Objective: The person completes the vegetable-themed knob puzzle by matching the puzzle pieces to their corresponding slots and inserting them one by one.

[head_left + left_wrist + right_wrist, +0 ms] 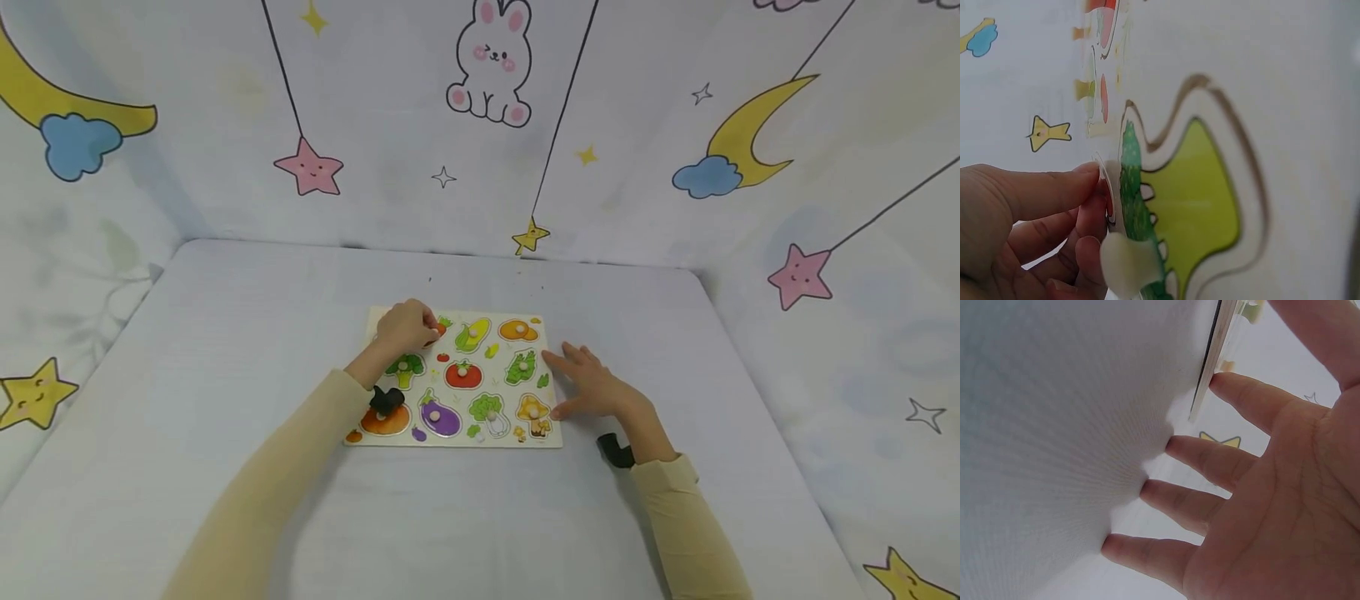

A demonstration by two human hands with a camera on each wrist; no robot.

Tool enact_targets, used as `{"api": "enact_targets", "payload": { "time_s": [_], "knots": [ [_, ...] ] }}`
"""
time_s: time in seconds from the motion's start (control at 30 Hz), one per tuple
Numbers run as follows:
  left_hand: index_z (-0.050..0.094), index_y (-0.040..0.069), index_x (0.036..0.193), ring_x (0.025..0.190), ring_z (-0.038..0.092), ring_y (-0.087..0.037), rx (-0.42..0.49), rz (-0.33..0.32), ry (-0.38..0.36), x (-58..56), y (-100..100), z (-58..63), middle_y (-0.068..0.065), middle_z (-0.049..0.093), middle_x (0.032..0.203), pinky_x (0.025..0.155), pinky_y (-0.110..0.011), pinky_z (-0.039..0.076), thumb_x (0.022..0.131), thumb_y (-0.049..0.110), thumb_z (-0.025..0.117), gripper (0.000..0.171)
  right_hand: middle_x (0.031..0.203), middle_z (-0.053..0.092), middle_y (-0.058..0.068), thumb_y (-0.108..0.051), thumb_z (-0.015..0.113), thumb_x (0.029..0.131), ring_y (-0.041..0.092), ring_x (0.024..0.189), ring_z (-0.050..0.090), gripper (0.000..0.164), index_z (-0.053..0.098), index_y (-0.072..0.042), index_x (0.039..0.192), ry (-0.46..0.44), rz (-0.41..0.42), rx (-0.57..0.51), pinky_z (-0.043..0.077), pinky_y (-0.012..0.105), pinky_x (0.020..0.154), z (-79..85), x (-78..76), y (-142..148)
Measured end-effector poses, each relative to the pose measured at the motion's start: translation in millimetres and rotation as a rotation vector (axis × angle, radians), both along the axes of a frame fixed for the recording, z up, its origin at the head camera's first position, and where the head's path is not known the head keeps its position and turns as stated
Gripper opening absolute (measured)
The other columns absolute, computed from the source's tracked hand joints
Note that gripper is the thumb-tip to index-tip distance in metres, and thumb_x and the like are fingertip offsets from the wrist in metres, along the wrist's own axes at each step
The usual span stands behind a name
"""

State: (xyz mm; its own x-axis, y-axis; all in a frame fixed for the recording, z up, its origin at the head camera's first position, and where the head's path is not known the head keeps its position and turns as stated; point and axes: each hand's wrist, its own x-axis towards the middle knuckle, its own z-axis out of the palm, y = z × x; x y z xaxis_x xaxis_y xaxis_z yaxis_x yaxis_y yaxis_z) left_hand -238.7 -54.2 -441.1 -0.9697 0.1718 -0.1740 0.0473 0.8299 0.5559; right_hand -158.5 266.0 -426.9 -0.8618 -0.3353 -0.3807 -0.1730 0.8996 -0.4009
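Observation:
A wooden vegetable knob-puzzle board point(495, 372) lies flat on the white-covered table. My left hand point(405, 327) is over its upper left part and pinches a red puzzle piece point(441, 328) with green leaves between thumb and fingers. Much of that piece is hidden by the fingers, and its kind cannot be told. Below the hand sits the broccoli piece point(1194, 200) with its pale knob point(1124, 265). My right hand point(596, 390) is spread at the board's right side. One fingertip meets the board's edge point(1211, 365), and other fingertips press into the tablecloth point(1072, 437).
Other pieces sit in the board, among them the tomato point(463, 375), corn point(472, 335), eggplant point(441, 418) and mushroom point(534, 412). Black wrist-camera mounts show at the left wrist point(387, 401) and right wrist point(615, 451). Cartoon-print curtains point(390, 100) enclose the table.

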Motion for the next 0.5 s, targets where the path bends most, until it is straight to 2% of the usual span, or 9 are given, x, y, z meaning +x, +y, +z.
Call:
{"api": "enact_targets", "payload": {
  "time_s": [0.2, 0.3, 0.43, 0.5],
  "knots": [
    [0.072, 0.010, 0.090, 0.071, 0.057, -0.021, 0.005, -0.007, 0.002, 0.2, -3, -1.6, -0.007, 0.070, 0.087, 0.054, -0.026, 0.041, 0.089, 0.025, 0.069, 0.015, 0.162, 0.009, 0.025, -0.033, 0.084, 0.074, 0.052, 0.147, 0.002, 0.099, 0.029, -0.015, 0.155, -0.010, -0.009, -0.009, 0.012, 0.074, 0.111, 0.3, 0.7, -1],
    [0.073, 0.010, 0.099, 0.076, 0.060, -0.022, -0.006, -0.013, 0.005, 4.9, -7, 1.4, -0.008, 0.070, 0.095, 0.056, -0.026, 0.044, 0.090, 0.029, 0.068, 0.022, 0.162, 0.008, 0.025, -0.033, 0.084, 0.074, 0.051, 0.147, 0.001, 0.099, 0.029, -0.015, 0.155, -0.014, -0.011, -0.022, 0.011, 0.074, 0.111, -1.5, 0.7, -1],
    [0.070, 0.010, 0.119, 0.092, 0.065, -0.026, -0.027, -0.024, 0.038, 21.8, -19, 10.9, -0.010, 0.070, 0.111, 0.067, -0.032, 0.052, 0.093, 0.034, 0.064, 0.036, 0.163, 0.008, 0.024, -0.034, 0.084, 0.075, 0.050, 0.148, 0.000, 0.099, 0.028, -0.016, 0.155, -0.019, -0.018, -0.023, 0.010, 0.073, 0.112, -3.5, 1.2, -2],
    [0.066, 0.008, 0.125, 0.103, 0.064, -0.031, -0.041, -0.026, 0.087, 34.0, -29, 16.1, -0.013, 0.068, 0.119, 0.077, -0.039, 0.055, 0.095, 0.033, 0.062, 0.039, 0.163, 0.008, 0.023, -0.034, 0.083, 0.075, 0.050, 0.148, 0.001, 0.099, 0.028, -0.017, 0.155, -0.019, -0.018, -0.012, 0.011, 0.073, 0.112, -3.7, 1.9, -1]
  ]
}}
